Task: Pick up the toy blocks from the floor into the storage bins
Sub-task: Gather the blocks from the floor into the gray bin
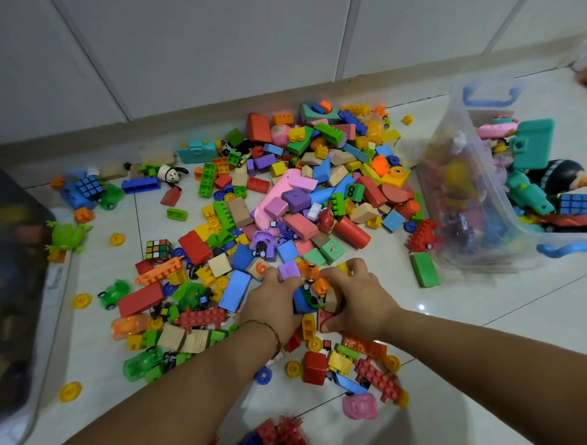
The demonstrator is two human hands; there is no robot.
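Both hands, left hand [274, 300] and right hand [358, 295], clamp a clump of blocks [310, 290] between them

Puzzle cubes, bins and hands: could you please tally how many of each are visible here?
Puzzle cubes: 3
Bins: 2, clear bin and dark bin
Hands: 2, left hand and right hand, both gripping blocks
Total: 7
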